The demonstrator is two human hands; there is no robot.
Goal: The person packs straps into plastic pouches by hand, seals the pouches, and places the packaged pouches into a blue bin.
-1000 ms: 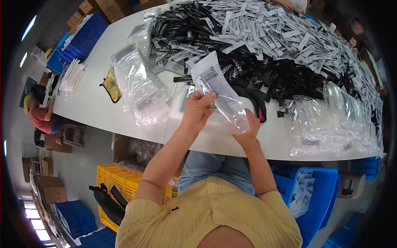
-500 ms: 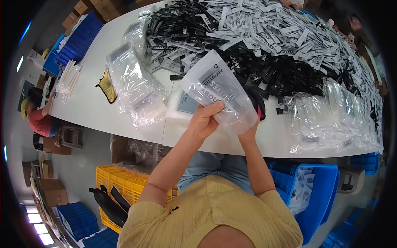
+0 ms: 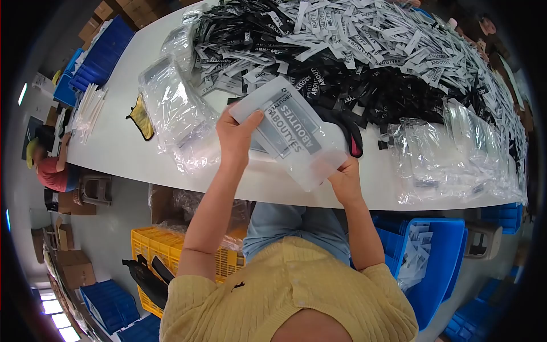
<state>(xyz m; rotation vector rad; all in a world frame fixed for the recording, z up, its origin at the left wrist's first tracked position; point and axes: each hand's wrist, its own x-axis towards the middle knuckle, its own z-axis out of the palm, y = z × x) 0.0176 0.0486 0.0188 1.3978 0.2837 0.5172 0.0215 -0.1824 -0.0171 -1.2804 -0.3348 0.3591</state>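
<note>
Translucent rectangular plastic bag [image 3: 292, 134] is above the white bench [image 3: 376, 191] by its near edge, fingers of left hand [image 3: 233, 137] and right hand [image 3: 346, 179] clamped on opposite ends, best held flat by even tension.

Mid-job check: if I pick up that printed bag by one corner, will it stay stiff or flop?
The printed bag would probably flop: it looks like thin film, and the right hand shows faintly through its lower corner. It is likely light for its size, being broad with little visible thickness. Its smooth-looking plastic may slip a bit.
</note>
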